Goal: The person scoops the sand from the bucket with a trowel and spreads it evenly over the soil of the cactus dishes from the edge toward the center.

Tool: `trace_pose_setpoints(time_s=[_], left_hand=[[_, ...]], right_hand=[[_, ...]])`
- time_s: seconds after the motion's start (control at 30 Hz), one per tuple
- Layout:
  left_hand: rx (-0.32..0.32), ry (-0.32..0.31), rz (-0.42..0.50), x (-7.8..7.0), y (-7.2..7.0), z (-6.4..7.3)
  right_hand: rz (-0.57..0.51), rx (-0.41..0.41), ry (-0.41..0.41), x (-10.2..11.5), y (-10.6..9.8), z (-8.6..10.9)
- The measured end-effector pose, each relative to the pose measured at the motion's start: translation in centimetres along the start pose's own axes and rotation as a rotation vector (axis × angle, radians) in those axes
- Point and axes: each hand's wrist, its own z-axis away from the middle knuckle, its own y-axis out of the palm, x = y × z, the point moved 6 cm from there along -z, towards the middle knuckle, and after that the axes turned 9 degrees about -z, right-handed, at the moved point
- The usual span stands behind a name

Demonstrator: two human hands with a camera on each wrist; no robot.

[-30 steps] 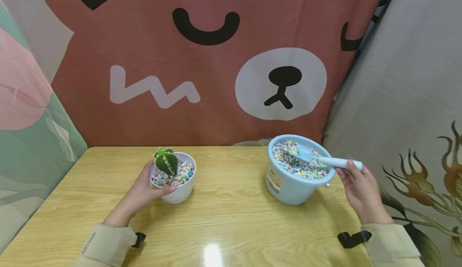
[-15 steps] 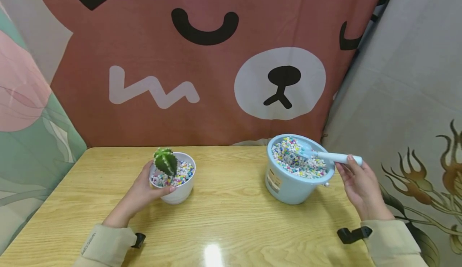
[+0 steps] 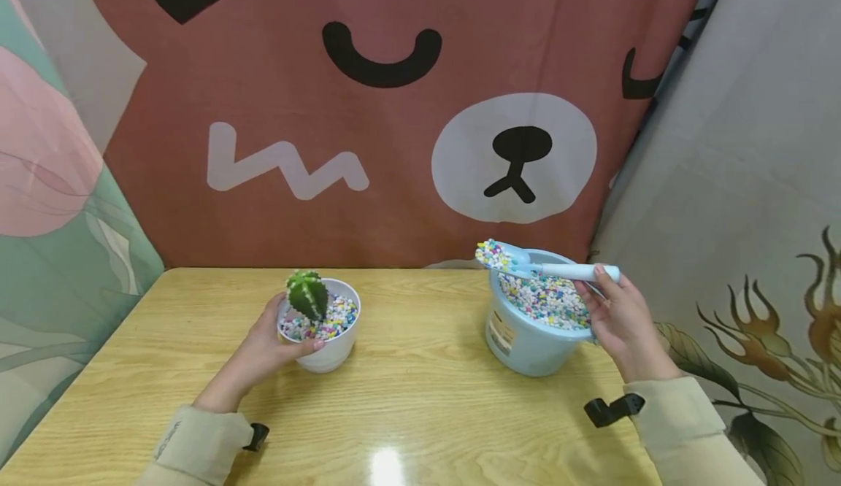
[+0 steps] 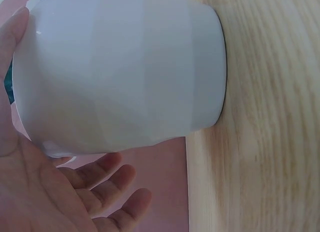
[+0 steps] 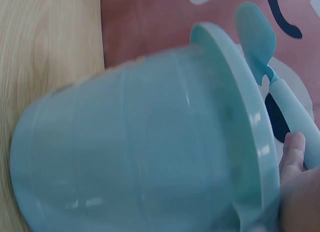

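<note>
My right hand point(image 3: 620, 319) grips the white handle of a light blue scoop point(image 3: 515, 261). The blade carries a heap of multicoloured pebbles point(image 3: 491, 254) and is raised over the left rim of a light blue bucket point(image 3: 525, 347). More small pebbles point(image 3: 542, 300) fill the bucket. From the right wrist, the scoop's underside point(image 5: 255, 34) shows above the bucket's rim. My left hand point(image 3: 272, 344) holds a white flower pot point(image 3: 328, 355) by its upper part, thumb at the near side. A green cactus point(image 3: 307, 295) stands in it among coloured pebbles. The pot's base rests on the table point(image 4: 270, 142).
Pot and bucket stand apart on the wooden table point(image 3: 407, 398), pot left, bucket right. A curtain with a bear print point(image 3: 394, 223) hangs right behind the table's back edge. Another, flowered curtain point(image 3: 723, 179) borders the right side.
My right hand has lifted the scoop out of the bucket's pebbles, loaded, and shifted it left and up to above the rim. The left hand stays on the flower pot.
</note>
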Motion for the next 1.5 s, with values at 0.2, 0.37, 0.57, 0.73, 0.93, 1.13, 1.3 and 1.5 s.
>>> trace_pose_setpoints(time_s=[0.2, 0.37, 0.57, 0.73, 0.93, 1.13, 1.3, 1.5], left_hand=[[-0.004, -0.001, 0.001, 0.1, 0.1, -0.1], [-0.006, -0.001, 0.006, 0.1, 0.0, -0.1], [-0.001, -0.015, 0.007, 0.1, -0.2, 0.0], [0.009, -0.028, 0.028, 0.1, 0.0, 0.1], [-0.005, -0.016, 0.038, 0.1, 0.1, 0.0], [0.002, -0.028, 0.026, 0.2, 0.1, 0.1], [0.019, -0.039, 0.01, 0.1, 0.2, 0.0], [0.011, -0.038, 0.003, 0.1, 0.0, 0.0]], right_hand=[[0.043, 0.012, 0.034, -1.5, 1.4, -0.3], [0.08, 0.031, 0.037, -2.4, 2.9, -0.9], [0.129, 0.042, 0.034, -3.7, 4.7, -1.4], [0.177, 0.05, 0.042, -5.0, 5.9, -1.8], [0.19, 0.043, 0.075, -6.3, 6.7, -2.2], [0.218, 0.08, 0.075, -7.6, 7.4, -2.5], [0.233, 0.109, 0.073, -8.6, 8.1, -2.7], [0.241, 0.119, 0.082, -10.1, 9.0, -2.8]])
